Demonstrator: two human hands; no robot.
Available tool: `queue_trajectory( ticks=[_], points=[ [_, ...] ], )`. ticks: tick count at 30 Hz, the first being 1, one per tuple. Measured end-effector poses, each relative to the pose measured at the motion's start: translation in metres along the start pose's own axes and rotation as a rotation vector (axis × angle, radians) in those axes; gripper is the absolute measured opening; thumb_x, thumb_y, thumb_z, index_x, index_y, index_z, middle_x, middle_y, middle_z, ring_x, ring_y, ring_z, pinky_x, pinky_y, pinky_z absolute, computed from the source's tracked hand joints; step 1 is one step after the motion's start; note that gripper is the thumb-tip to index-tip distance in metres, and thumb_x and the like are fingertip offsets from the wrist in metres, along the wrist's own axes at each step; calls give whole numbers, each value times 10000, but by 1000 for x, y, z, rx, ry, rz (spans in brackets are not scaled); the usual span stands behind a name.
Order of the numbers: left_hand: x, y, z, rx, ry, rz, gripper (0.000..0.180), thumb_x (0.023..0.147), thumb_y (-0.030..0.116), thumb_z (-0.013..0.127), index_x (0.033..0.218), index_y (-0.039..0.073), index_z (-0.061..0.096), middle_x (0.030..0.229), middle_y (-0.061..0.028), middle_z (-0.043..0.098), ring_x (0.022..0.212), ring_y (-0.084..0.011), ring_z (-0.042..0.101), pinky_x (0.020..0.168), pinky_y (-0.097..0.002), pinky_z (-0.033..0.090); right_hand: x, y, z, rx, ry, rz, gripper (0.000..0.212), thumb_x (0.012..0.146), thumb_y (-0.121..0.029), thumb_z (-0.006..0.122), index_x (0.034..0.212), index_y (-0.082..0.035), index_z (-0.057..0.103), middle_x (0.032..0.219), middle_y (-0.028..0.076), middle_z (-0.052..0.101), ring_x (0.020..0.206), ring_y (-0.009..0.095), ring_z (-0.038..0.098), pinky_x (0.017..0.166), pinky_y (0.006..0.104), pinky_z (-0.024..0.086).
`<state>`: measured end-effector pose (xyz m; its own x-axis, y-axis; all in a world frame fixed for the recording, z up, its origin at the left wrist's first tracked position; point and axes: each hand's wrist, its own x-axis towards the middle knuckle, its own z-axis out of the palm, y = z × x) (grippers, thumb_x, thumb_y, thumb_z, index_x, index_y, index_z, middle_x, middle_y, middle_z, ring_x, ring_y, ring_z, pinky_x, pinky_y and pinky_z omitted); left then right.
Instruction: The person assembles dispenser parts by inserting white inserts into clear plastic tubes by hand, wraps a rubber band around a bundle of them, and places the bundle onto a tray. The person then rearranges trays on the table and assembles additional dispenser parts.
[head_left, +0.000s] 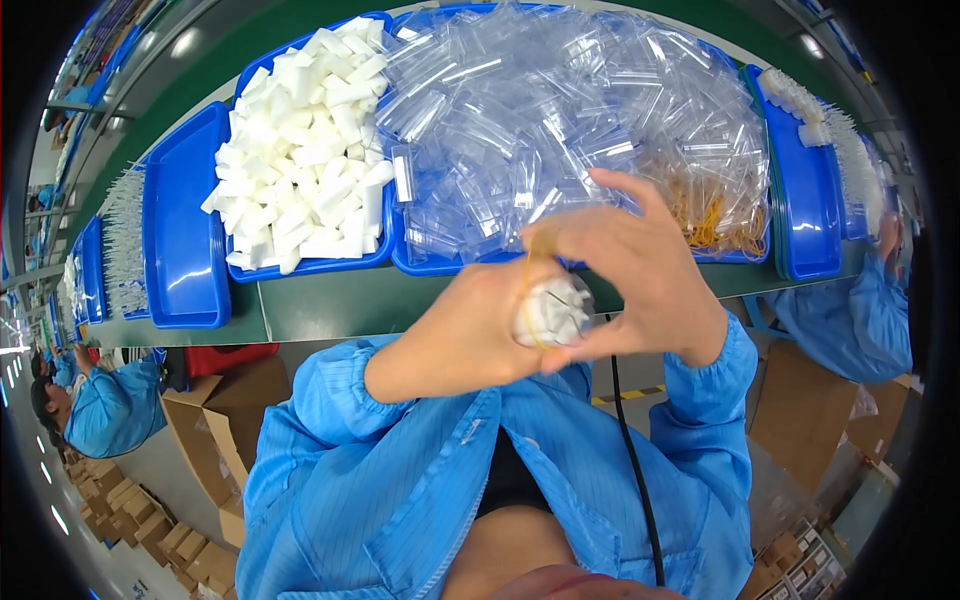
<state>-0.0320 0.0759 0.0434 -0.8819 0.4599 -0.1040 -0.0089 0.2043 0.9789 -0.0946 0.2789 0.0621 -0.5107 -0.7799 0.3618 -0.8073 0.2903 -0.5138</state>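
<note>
My left hand (465,322) is wrapped round a bundle of short white pieces (556,312), whose packed ends face right. Clear plastic seems to surround the pieces. A yellow rubber band (529,283) runs along the bundle's left side, drawn up toward the fingers of my right hand (650,265). That hand is curved round the bundle's right side, with some fingers at the band, the thumb by the bundle's lower edge and one finger raised. Both hands are above the near edge of the green table (320,305). The fingertips of my left hand are partly hidden.
Beyond my hands stand blue trays of white foam-like pieces (305,150) and clear plastic sleeves (500,110), with yellow rubber bands (725,215) at the right. A blue tray (185,230) stands left. A black cable (630,430) hangs before me. Co-workers sit on both sides.
</note>
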Motion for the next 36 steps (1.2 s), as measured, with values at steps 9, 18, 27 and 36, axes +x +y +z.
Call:
queue_trajectory(
  ticks=[9, 18, 27, 36],
  points=[
    [1, -3, -20, -666, 498, 42, 238, 812, 86, 785, 966, 33, 611, 728, -4, 620, 598, -34, 531, 540, -192, 414, -37, -10, 26, 1085, 423, -33, 707, 958, -703, 339, 875, -86, 674, 810, 15, 651, 776, 187, 620, 869, 424, 369],
    [15, -1, 15, -53, 203, 674, 365, 750, -63, 792, 1055, 16, 607, 889, -115, 678, 724, -190, 636, 648, -285, 504, 5, -26, 25, 778, 610, 413, 605, 1037, -323, 502, 1485, 45, 326, 1401, 266, 515, 1200, 295, 604, 1084, 429, 401],
    [6, -9, 4, -52, 366, 267, 891, 782, -20, 749, 1510, 30, 238, 877, -71, 646, 777, -160, 638, 704, -277, 518, -9, 0, 36, 472, 297, 66, 926, 720, -478, 840, 1429, -23, 457, 1422, 169, 520, 1248, 306, 548, 1005, 373, 427],
    [3, -12, 7, 304, 244, 57, 1052, 747, 90, 750, 1574, 70, 100, 1023, -197, 678, 911, -418, 672, 739, -431, 537, 0, -17, 27, 358, 124, 127, 430, 708, -46, 774, 1108, -54, 617, 1143, 89, 586, 987, 282, 562, 804, 342, 475]
  ],
)
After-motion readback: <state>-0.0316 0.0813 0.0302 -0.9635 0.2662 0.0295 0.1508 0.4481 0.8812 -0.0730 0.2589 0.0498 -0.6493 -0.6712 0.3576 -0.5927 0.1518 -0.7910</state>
